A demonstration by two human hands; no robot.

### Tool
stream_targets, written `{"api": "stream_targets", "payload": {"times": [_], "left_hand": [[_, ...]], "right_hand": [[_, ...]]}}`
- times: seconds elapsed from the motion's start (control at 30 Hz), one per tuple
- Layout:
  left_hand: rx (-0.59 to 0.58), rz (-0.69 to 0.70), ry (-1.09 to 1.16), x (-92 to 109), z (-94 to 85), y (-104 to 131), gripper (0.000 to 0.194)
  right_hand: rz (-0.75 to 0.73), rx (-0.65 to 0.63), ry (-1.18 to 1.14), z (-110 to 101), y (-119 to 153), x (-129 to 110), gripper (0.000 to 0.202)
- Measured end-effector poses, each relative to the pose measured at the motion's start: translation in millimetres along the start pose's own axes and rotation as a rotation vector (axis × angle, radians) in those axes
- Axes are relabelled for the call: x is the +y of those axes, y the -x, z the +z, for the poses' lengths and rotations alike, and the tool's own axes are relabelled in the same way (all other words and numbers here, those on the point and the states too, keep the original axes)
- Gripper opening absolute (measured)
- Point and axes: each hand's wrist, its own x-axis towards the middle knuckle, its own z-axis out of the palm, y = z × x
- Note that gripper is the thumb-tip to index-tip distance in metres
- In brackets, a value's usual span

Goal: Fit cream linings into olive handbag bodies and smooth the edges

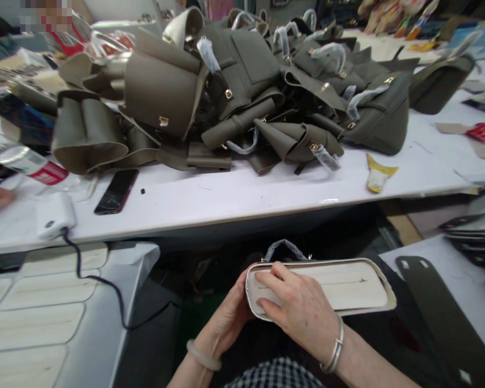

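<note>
A handbag (358,283) lies on its side over my lap, its pale inner bottom panel facing up. A plastic-wrapped handle (285,247) with gold fittings sticks out on its far side. My left hand (237,304) is wrapped round the bag's left end; its fingertips are hidden behind the edge. On the left part of the panel my right hand (297,302) presses its fingertips, thumb and fingers spread apart. Along the right end, the bag's rim stands slightly away from the panel. A dark line runs lengthwise down the panel's middle.
Dark olive handbags (242,70) are heaped on the white table (226,196). A phone (116,192), a white corded device (55,216) and a plastic bottle (44,167) lie left. Pale panels (32,318) lie in front left; a dark strip (440,307) lies right.
</note>
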Motion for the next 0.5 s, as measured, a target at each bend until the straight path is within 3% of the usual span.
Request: {"api": "stream_targets", "payload": {"times": [0.3, 0.5], "left_hand": [[0.016, -0.137, 0.03, 18, 16.1, 9, 0.068], [-0.025, -0.066, 0.093, 12, 17.3, -2, 0.083]], "right_hand": [[0.004, 0.033, -0.056, 4, 0, 2, 0.021], [0.007, 0.042, -0.073, 3, 0, 2, 0.023]]}}
